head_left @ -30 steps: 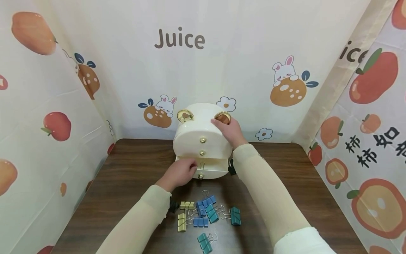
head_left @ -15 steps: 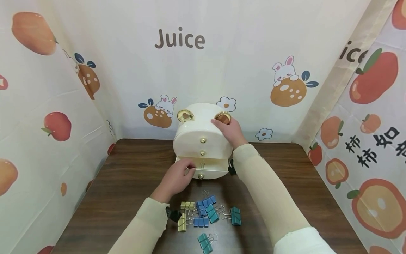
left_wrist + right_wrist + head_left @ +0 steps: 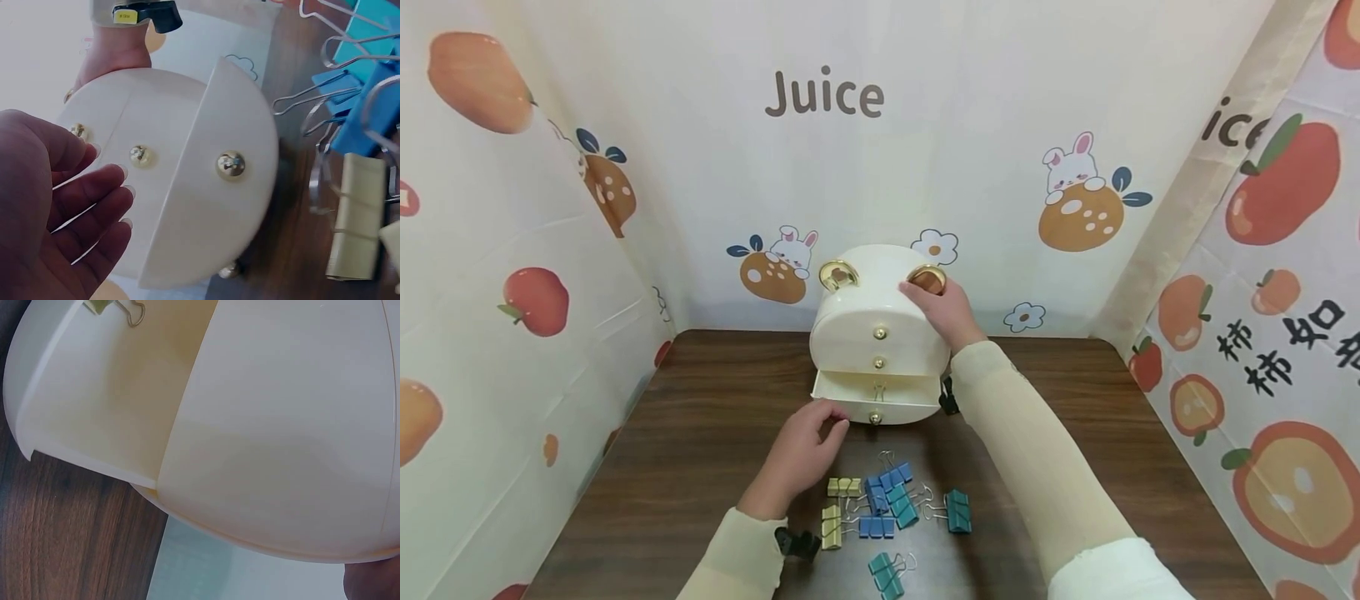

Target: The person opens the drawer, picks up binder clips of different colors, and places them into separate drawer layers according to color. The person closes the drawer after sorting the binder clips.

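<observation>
A white rounded mini drawer cabinet (image 3: pixel 880 312) with gold knobs and two gold-rimmed ears stands at the table's back. Its bottom drawer (image 3: pixel 906 412) is pulled out. In the right wrist view a yellow binder clip (image 3: pixel 99 305) lies inside that drawer, partly cut off by the frame edge. My right hand (image 3: pixel 953 315) holds the cabinet by its right ear (image 3: pixel 927 278), thumb in front. My left hand (image 3: pixel 801 446) hovers by the drawer's front left corner, fingers loosely bent with nothing between them. The left wrist view shows its fingertips (image 3: pixel 119 178) in front of the cabinet face.
On the dark wood table (image 3: pixel 722 392), several binder clips lie in front of the cabinet: yellow (image 3: pixel 831 527), blue (image 3: pixel 876 527) and teal (image 3: pixel 958 511). A single teal clip (image 3: pixel 886 575) lies nearer the front. Printed curtains (image 3: pixel 700 150) close off the back and sides.
My left hand has drawn back from over the open drawer, down and to the left, toward the clips. The right hand and cabinet have stayed put.
</observation>
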`<state>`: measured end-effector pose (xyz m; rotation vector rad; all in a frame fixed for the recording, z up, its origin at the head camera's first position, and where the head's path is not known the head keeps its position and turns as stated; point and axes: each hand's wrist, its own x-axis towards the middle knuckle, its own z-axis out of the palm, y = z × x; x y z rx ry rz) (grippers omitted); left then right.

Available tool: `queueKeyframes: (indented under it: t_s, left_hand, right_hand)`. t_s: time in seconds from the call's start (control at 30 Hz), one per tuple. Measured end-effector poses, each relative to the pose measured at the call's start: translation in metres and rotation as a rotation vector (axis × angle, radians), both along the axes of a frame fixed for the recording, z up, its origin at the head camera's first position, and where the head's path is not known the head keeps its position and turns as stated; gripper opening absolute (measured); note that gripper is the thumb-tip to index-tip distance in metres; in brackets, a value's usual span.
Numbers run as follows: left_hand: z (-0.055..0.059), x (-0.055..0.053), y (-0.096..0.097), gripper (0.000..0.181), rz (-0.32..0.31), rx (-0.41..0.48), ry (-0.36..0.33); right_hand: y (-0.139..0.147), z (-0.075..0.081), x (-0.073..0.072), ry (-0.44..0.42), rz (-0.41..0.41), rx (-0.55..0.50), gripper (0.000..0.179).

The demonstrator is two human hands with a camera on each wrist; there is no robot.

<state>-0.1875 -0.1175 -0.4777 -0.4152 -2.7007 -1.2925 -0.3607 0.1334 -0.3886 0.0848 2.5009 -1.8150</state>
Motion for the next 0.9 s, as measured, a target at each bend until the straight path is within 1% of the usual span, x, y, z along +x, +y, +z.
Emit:
queueKeyframes:
  t_s: [0.1, 0.2, 0.33, 0.47, 0.57, 0.67, 0.9]
  left_hand:
    - [-0.007, 0.006, -0.002, 0.007, -0.002, 0.01, -0.011]
    - [-0.014, 0.01, -0.005, 0.006, -0.005, 0.025, -0.038]
    - [-0.021, 0.014, -0.008, 0.007, 0.005, 0.025, -0.085]
    - [-0.029, 0.016, -0.009, 0.009, 0.007, 0.023, -0.113]
    - [-0.034, 0.017, -0.009, 0.008, -0.016, 0.014, -0.121]
    - [-0.038, 0.018, -0.009, 0.009, -0.054, -0.006, -0.131]
    - [-0.047, 0.018, -0.011, 0.014, -0.123, -0.029, -0.17]
  right_hand:
    - [0.0, -0.001, -0.001, -0.006, 0.002, -0.001, 0.076]
    - [0.0, -0.001, 0.0, -0.013, 0.003, -0.003, 0.078]
    - [0.0, -0.001, 0.0, -0.005, 0.0, 0.003, 0.079]
    - [0.0, -0.001, 0.0, -0.003, -0.005, 0.003, 0.077]
    - [0.0, 0.0, 0.001, -0.007, -0.005, 0.0, 0.077]
    - [0.0, 0.0, 0.001, -0.008, -0.003, 0.0, 0.079]
    - [0.001, 0.0, 0.002, -0.002, -0.008, 0.002, 0.079]
